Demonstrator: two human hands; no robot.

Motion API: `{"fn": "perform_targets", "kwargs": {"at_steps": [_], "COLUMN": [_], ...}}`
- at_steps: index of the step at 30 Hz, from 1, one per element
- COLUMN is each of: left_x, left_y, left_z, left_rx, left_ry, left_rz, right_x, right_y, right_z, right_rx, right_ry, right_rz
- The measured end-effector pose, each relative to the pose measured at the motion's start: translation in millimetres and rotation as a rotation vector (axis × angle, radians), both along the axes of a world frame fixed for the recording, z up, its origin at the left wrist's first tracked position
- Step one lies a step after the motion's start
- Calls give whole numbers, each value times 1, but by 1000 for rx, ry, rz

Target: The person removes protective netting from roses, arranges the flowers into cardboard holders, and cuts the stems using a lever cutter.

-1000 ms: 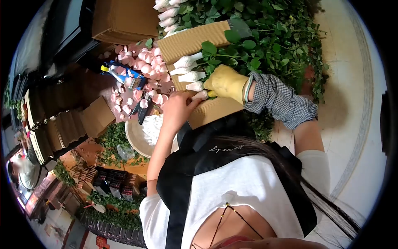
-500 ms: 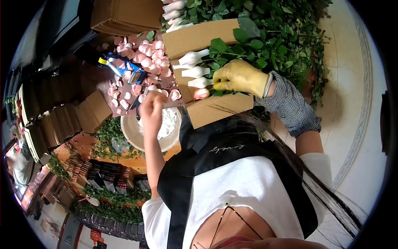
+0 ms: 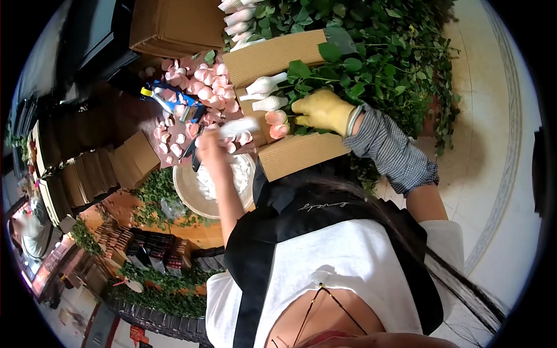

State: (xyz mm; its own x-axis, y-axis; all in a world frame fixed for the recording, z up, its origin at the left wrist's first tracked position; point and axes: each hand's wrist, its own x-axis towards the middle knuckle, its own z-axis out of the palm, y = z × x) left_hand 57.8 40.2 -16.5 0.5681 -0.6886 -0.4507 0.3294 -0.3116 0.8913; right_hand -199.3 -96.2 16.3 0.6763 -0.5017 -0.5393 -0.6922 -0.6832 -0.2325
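Left hand [image 3: 212, 145]: bare, blurred, fingers closing on one end of a white mesh sleeve [image 3: 241, 127]. The sleeve is sticking out sideways from the fingers, pointing toward the right hand. Far end is sitting clear of the flowers.

Right hand [image 3: 322, 111]: wearing a yellow glove, fingers curling together next to the stem ends below the blooms. Can't tell if they're clamping a stem; the glove is hiding it. A checked sleeve cover [image 3: 389, 148] is covering that forearm.

Two peach roses [image 3: 276, 118] are sitting just off the right fingertips, on the left-hand side, heads bare and close together. Netted heads [image 3: 270, 104] are lying just beyond them, further from the body, pointing the same way. Corrugated cardboard [image 3: 304, 155] is running under the blooms: one panel showing on the body side of the right hand, another on its far side. Green foliage [image 3: 394, 69] is spreading beyond and to the right of the glove.

Around the left hand: a basin [image 3: 184, 199] is standing on the body side, partly behind the forearm, holding more white sleeves [image 3: 241, 174]. Loose pink petals [image 3: 216, 95] are scattering beyond the hand. A blue packet [image 3: 194, 110] is lying among them, beyond and slightly left. A cardboard stack [image 3: 177, 26] is standing further out the same way.
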Motion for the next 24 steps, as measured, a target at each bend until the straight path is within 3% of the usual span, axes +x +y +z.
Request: {"fn": "perform_targets", "kwargs": {"at_steps": [2, 3, 4, 6, 7, 8, 10, 12, 13, 16, 18, 20, 21, 22, 23, 24], "left_x": [20, 30, 23, 21, 7, -8, -39, -54, -55, -36, 6, 49, 50, 48, 33, 39], "left_y": [0, 2, -1, -8, -19, -27, -47, -56, -54, -39, -29, -12, -14, -15, -14, -9], "left_z": [8, -1, 26, 8, 5, -5, 10, 15, 15, -14, -26, 10, 18, 25, 36, 10], "left_rx": [-183, -227, -78, 128, 62, -39, 70, 108, -21, -170, -83, -164, -225, -284, -129, 7], "left_ry": [-158, -400, -379, -518, -622, -633, -860, -957, -981, -758, -466, -614, -761, -907, -626, -519], "left_rz": [126, 8, -137, -461, -583, -590, -640, -668, -618, -402, 16, 88, 1, -88, -217, -455], "right_x": [-16, -22, -20, -9, 1, 12, 31, 36, 36, 30, 37, 24, 13, 13, 19, 31], "right_y": [-10, -12, -11, -6, -7, -6, -10, -10, -10, -5, -4, -6, -6, -6, -4, -3], "right_z": [9, 21, 28, 36, 44, 42, 29, -1, -7, -16, -11, -10, -11, 7, 22, 44], "right_rx": [355, 479, 476, 43, -78, -120, -74, -142, -162, -213, -254, -137, -53, -166, -242, -319], "right_ry": [-284, -332, -334, -430, -341, -180, 103, 131, 54, -114, 97, -94, -246, -264, -270, -180], "right_rz": [-204, -285, -281, -201, -158, -131, -66, -25, -66, -101, -23, -144, -197, -69, -68, -56]}}
